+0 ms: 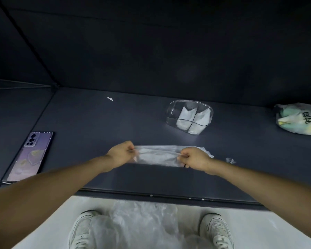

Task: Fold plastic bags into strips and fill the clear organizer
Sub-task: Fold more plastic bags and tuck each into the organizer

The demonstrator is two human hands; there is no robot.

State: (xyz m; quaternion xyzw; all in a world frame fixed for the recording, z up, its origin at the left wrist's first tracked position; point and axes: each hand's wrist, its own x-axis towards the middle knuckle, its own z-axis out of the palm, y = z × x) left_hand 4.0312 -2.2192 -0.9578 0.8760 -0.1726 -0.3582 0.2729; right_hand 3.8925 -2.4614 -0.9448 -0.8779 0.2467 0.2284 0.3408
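Currently I see both hands working a clear plastic bag [158, 155], flattened into a long strip on the dark table [97, 123], nearer to the person than the clear organizer [171, 112] and a little to its left. The left hand [122, 153] pinches the strip's left end, fingers [131, 150] curled in with the film caught between thumb and fingertips. The right hand [194, 157] grips the strip close to its right end, its fingers [182, 156] curled tight around bunched film; a short ragged tail of the bag sticks out past the knuckles on that side. Between the 2 hands the strip lies stretched and nearly flat on the table.

The organizer has a cross divider making 4 compartments, and white folded bags stand in the ones on its right and near sides; I cannot tell the exact count.

Far to the organizer's right, at the edge of view, sits a bunched green and white printed bag [298, 119]. A small white scrap [110, 99] lies well to the organizer's left, and a purple phone [31, 157] lies much farther left, face down. A small crumpled bit of clear film [231, 160] lies nearer than the organizer, just right of the right wrist. Below the table edge, loose clear bags [138, 225] are heaped on the floor between 2 white sneakers.
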